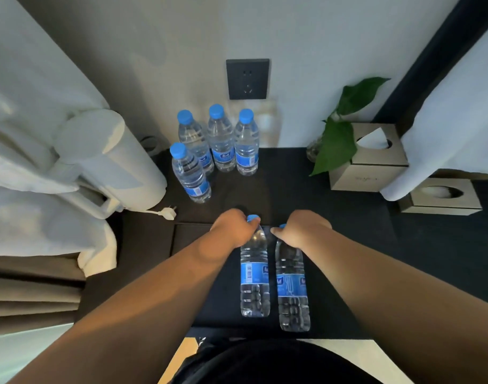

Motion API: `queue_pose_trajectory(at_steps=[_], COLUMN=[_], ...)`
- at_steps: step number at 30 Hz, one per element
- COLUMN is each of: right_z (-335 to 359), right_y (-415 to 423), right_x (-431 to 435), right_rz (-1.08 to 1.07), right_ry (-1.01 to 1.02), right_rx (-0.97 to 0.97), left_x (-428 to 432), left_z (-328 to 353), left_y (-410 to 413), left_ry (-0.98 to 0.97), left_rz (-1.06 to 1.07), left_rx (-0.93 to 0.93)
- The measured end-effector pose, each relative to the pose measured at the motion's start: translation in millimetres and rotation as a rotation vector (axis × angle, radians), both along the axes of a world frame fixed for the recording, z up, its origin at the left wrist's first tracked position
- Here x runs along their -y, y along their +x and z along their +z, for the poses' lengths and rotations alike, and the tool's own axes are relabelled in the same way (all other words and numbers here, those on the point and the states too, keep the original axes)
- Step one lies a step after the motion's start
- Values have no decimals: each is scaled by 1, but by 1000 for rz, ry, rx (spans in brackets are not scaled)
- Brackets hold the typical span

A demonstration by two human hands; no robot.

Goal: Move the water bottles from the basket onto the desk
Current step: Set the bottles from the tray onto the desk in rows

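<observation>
1. Gripping one water bottle each, the left hand (233, 228) and the right hand (298, 230) have their fingers clenched around the necks just under the blue caps.
2. The left bottle (254, 278) and the right bottle (292, 289) hang side by side over the desk's (334, 217) near edge, bases toward the person.
3. Each carries a blue label; a barcode shows on the left one, but the white logo and print are too blurred to read.
4. The right bottle's cap is almost wholly hidden by the fingers.
5. Four more bottles (215, 145) stand upright at the desk's far edge, left of centre, with the same unreadable blue labels.
6. A tissue box (370, 164) by the far right corner bears faint lettering that cannot be made out.
7. No basket can be made out.
</observation>
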State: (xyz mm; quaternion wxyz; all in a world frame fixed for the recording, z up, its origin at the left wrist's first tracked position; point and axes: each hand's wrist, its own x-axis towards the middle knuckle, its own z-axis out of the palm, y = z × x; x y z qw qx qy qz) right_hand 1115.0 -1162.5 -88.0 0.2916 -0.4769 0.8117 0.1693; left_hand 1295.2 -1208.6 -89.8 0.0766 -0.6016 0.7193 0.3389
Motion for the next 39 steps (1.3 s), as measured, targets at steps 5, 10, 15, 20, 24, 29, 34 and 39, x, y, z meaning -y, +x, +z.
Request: queue_pose_trajectory(at_steps=[5,10,15,20,24,29,34,39], right_z=[3,12,41,80,121,166,195,213], right_y=[-1,-11,-18,-10,8,27,31,31], right_x=[9,9,9,13,18,21,24,35], right_rz=[-10,23,180,365,510,642,717,591], right_ry=[9,-17,6,85,109,47,-160,-395], right_rx=[32,168,237,232,226,222,237,272], left_x=[10,14,12,10,11,19,29,40], left_z=[-9,3,33,62,87,116,138,158], left_y=[-19,-26,-20,-6,0,15,33,48], left_ry=[26,100,117,77,-6,-96,-216,-357], left_rz=[16,20,-46,-84,-118,-134,-140,-90], left_rx=[77,72,33,11,-40,-130,-230,-196])
